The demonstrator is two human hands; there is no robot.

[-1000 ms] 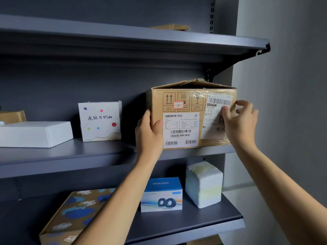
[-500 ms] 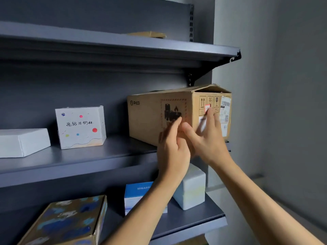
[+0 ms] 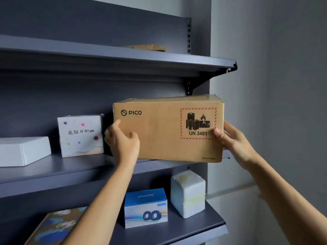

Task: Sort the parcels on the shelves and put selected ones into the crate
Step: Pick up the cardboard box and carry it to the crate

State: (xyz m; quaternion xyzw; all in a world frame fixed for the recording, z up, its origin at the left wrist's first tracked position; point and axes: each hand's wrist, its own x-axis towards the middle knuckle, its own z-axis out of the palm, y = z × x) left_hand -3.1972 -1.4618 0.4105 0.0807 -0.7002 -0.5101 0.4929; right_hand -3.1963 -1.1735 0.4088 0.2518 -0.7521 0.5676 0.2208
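- A second earlier the brown carton (image 3: 168, 131) showed me its short end, covered in barcode labels; now its long side faced the camera, with the PICO logo and the red-hatched UN 3481 battery mark plain to read
- The carton sat at the right end of the middle shelf (image 3: 70, 172), its front jutting past the shelf lip; I could not tell whether its base rested on the shelf or was lifted just clear
- The left hand (image 3: 122, 144) had moved to the carton's left end, thumb on the front face and fingers curled round the corner, gripping it
- The right hand (image 3: 233, 140) clasped the right end, thumb pressed at the edge of the hazard mark and fingers wrapped behind, out of my view
- The dotted white box (image 3: 81, 137) stood just beside the carton on the left, with the flat white box (image 3: 23, 150) further left; neither had been touched
- I judged the turn was made to check the markings, so the sorting choice for this parcel could now be made
- No crate was in view, so the carrying step looked not yet begun
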